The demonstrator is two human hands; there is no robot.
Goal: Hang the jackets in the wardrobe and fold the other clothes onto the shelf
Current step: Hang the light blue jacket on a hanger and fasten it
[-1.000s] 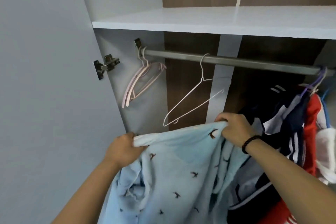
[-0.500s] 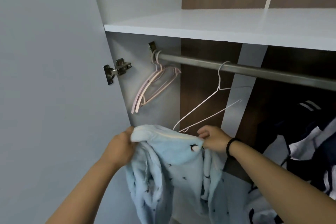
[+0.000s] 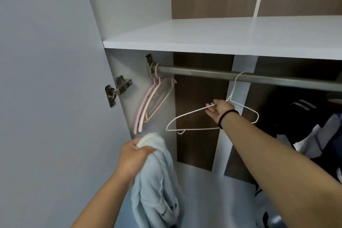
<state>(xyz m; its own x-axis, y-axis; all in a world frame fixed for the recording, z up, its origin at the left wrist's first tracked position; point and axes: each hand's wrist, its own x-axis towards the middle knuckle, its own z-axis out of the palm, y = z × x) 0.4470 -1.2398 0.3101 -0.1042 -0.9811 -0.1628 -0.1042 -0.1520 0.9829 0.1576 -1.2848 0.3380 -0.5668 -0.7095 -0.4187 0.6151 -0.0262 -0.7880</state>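
My left hand grips the bunched collar of a light blue jacket with small dark bird prints; the jacket hangs down from my fist in front of the wardrobe. My right hand, with a dark bead bracelet at the wrist, reaches up to a white wire hanger that hangs on the metal rail. Its thumb and fingers close round the hanger's left shoulder wire. The white shelf lies above the rail.
Pink plastic hangers hang at the rail's left end beside the side panel. The grey wardrobe door stands open on the left with a hinge. Dark, white and navy clothes hang at the right.
My right hand let go of the jacket and rose to the white wire hanger. My left hand now holds the jacket alone, bunched and hanging. The view shifted left and down.
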